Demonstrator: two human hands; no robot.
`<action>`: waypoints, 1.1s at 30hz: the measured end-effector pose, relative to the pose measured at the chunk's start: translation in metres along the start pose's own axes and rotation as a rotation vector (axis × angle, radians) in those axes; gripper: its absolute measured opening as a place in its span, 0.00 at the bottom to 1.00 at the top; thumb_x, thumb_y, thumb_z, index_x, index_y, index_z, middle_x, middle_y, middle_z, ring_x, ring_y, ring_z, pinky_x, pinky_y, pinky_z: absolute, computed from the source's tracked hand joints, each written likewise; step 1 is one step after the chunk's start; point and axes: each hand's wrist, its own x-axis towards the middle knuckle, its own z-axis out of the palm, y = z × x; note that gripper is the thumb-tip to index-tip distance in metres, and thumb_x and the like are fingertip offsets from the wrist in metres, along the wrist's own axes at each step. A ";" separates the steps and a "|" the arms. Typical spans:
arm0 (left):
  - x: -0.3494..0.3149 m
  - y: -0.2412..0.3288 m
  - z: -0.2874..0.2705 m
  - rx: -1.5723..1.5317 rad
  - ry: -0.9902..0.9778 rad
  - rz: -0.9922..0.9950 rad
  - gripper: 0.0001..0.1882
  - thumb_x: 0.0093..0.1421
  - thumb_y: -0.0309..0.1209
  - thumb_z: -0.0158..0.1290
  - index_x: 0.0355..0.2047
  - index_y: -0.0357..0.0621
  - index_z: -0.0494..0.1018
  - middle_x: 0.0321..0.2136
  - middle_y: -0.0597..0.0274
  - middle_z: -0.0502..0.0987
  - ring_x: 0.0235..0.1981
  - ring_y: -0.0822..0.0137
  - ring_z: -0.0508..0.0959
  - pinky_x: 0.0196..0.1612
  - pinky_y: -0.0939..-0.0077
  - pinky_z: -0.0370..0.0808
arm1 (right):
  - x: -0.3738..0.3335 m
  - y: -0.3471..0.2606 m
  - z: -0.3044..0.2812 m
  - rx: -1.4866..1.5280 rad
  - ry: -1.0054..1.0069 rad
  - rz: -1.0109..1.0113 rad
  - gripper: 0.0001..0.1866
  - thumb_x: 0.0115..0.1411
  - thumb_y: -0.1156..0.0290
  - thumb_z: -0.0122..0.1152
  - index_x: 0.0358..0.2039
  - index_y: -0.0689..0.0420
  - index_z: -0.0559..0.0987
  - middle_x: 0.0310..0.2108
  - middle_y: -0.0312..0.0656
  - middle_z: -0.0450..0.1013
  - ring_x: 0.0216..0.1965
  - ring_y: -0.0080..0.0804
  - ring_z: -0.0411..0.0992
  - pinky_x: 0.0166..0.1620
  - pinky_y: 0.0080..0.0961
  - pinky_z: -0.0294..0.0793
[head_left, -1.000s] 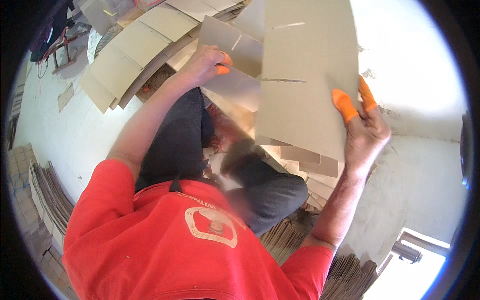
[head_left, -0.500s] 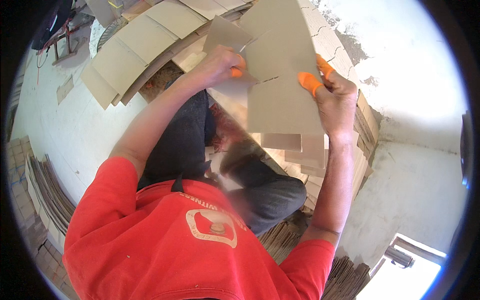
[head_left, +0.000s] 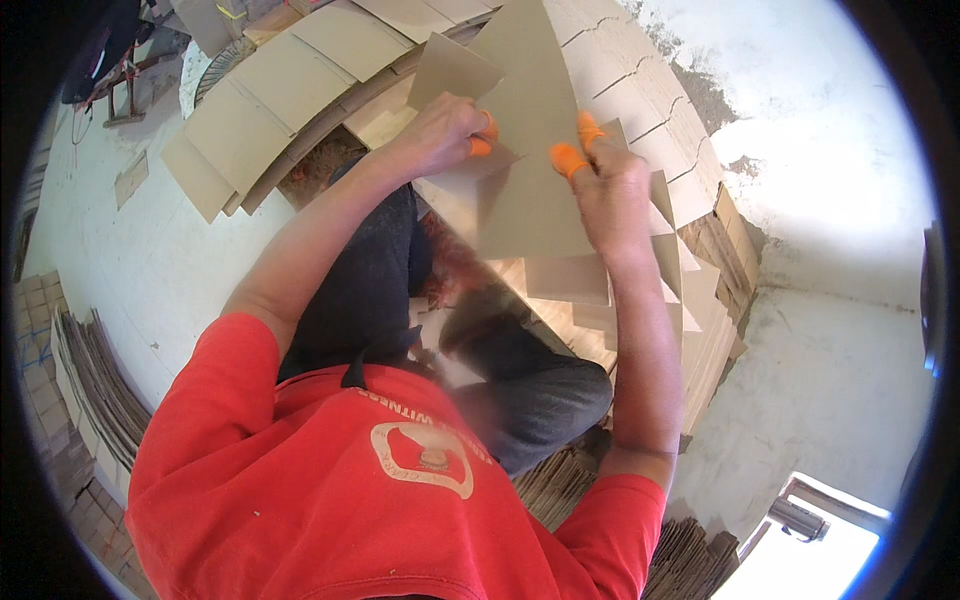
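Observation:
Between my hands stands a large tan cardboard sheet (head_left: 525, 120), tilted over a low work surface. My right hand (head_left: 615, 195) pinches its right edge, with orange covers on the thumb and a finger. On the left, my left hand (head_left: 445, 130), also with orange fingertip covers, is closed on a smaller cardboard piece (head_left: 450, 75) that meets the big sheet's left side. How the two pieces join is partly hidden by my fingers. Below and right of the sheet, several more cardboard pieces (head_left: 565, 280) stand crossed or overlapping, partly behind my right forearm.
Overlapping flat cardboard sheets (head_left: 290, 80) curve along the far left. More slotted cardboard (head_left: 640, 90) lies along the right by the wall (head_left: 790, 150). Stacked cardboard strips (head_left: 690, 555) stand at lower right, and another stack (head_left: 100, 385) at left. My crossed legs (head_left: 530, 400) sit close to the work.
My right hand has moved left, and the big sheet has turned with it, looking narrower. Crossed cardboard pieces now show to its right. My left hand has hardly moved.

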 end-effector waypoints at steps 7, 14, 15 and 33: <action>0.003 -0.001 0.000 0.010 0.009 -0.011 0.09 0.46 0.22 0.61 0.31 0.39 0.78 0.26 0.50 0.75 0.30 0.48 0.76 0.33 0.58 0.72 | 0.020 0.006 -0.001 -0.204 -0.088 0.022 0.08 0.53 0.79 0.64 0.28 0.72 0.76 0.20 0.57 0.71 0.19 0.34 0.69 0.26 0.32 0.69; 0.003 0.007 -0.003 0.013 0.015 0.006 0.09 0.46 0.23 0.62 0.30 0.39 0.79 0.25 0.51 0.75 0.31 0.49 0.76 0.33 0.59 0.72 | 0.003 0.017 0.039 -0.302 -0.315 0.063 0.05 0.53 0.76 0.63 0.28 0.66 0.79 0.28 0.59 0.74 0.31 0.56 0.74 0.38 0.41 0.73; 0.004 0.008 -0.003 0.036 -0.019 -0.019 0.10 0.46 0.24 0.63 0.31 0.39 0.79 0.25 0.52 0.75 0.32 0.49 0.75 0.35 0.59 0.72 | 0.000 0.017 0.048 -0.318 -0.385 0.060 0.05 0.53 0.75 0.62 0.27 0.64 0.80 0.28 0.58 0.74 0.32 0.55 0.74 0.39 0.42 0.73; 0.070 0.015 0.046 0.599 -0.344 0.313 0.41 0.54 0.36 0.61 0.66 0.46 0.55 0.67 0.63 0.53 0.69 0.58 0.49 0.70 0.55 0.49 | -0.097 0.121 -0.003 -0.275 -0.186 0.231 0.12 0.58 0.67 0.60 0.38 0.62 0.76 0.27 0.55 0.76 0.29 0.49 0.77 0.32 0.38 0.75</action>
